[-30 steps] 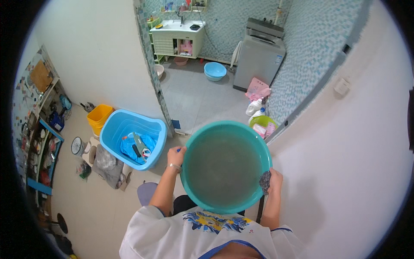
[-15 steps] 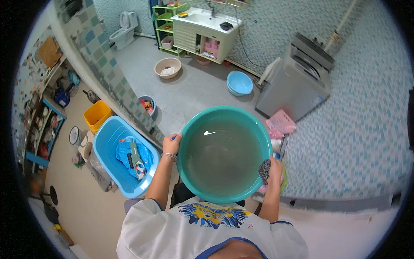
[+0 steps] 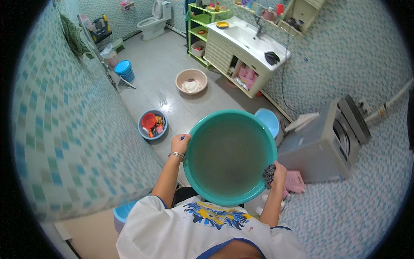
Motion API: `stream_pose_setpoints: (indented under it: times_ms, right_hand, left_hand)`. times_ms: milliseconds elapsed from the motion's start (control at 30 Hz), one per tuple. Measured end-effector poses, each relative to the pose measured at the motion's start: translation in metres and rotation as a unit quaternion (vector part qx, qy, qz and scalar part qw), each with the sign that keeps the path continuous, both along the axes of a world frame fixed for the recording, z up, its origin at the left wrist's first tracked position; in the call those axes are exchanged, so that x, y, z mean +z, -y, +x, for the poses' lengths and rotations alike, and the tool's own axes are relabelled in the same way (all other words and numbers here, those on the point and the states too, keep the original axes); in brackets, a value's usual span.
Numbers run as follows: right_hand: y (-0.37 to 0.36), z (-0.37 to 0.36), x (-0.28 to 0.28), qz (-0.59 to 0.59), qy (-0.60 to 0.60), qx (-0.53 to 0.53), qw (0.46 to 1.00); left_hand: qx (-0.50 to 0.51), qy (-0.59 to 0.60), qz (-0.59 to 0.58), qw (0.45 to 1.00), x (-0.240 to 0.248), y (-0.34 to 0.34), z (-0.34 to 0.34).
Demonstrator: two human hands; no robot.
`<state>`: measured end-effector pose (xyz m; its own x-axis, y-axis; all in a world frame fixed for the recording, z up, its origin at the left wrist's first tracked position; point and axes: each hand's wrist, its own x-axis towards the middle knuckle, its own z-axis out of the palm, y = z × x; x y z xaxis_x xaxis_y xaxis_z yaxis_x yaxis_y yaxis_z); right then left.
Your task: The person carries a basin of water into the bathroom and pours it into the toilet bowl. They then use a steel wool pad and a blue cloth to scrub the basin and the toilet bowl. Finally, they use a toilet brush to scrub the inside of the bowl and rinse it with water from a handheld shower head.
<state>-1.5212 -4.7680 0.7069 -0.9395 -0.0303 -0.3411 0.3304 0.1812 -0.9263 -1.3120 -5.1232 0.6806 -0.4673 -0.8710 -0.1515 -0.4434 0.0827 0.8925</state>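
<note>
A large round green basin (image 3: 198,129) of murky grey water (image 3: 228,159) is held up in front of my body. My left hand (image 3: 178,145) is closed on its left rim, and a small blue thing (image 3: 183,138), too small to name, shows at the fingers. On the opposite side my right hand (image 3: 279,173) grips the rim together with a dark grey wire scouring pad (image 3: 268,174), pressed against the basin's edge. Part of each hand's grip is hidden behind the rim.
A pink basin with cloth (image 3: 191,73) and a blue basin of bottles (image 3: 140,129) stand on the grey floor ahead. A light-blue basin (image 3: 268,121) lies near the washing machine (image 3: 310,159). The sink cabinet (image 3: 224,62) is farther back; a tiled wall (image 3: 82,129) runs along my left.
I have moved forward through the opening and turned left, with the full basin still between both hands. The blue tub on the left has mostly gone behind the tiled wall.
</note>
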Motion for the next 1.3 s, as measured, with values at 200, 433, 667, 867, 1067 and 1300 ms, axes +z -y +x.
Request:
stream_pose_setpoints:
  times_ms: [200,433,667,867,1067,1300]
  right_hand:
    - [0.183,-0.121,0.000,-0.016,-0.027,0.087,0.996]
    - [0.417,-0.212,-0.019,-0.034,0.035,0.162,0.986]
    - [0.628,-0.251,-0.017,-0.031,0.028,0.173,0.984]
    - [0.838,-0.289,-0.039,-0.028,0.018,0.226,0.973]
    - [1.044,-0.298,-0.031,-0.052,0.067,0.248,0.965]
    - [1.263,-0.334,-0.055,-0.026,0.084,0.274,0.958]
  left_hand:
    - [0.096,-0.041,0.002,0.995,-0.008,0.128,-0.053]
    - [0.176,-0.021,0.019,0.984,-0.035,0.315,-0.100]
    - [0.214,-0.005,0.011,0.977,-0.019,0.512,-0.135]
    - [0.262,0.013,-0.001,0.965,-0.014,0.700,-0.142]
    - [0.283,-0.018,-0.052,0.958,-0.015,0.864,-0.139]
    - [0.307,-0.039,0.003,0.951,-0.016,1.068,-0.164]
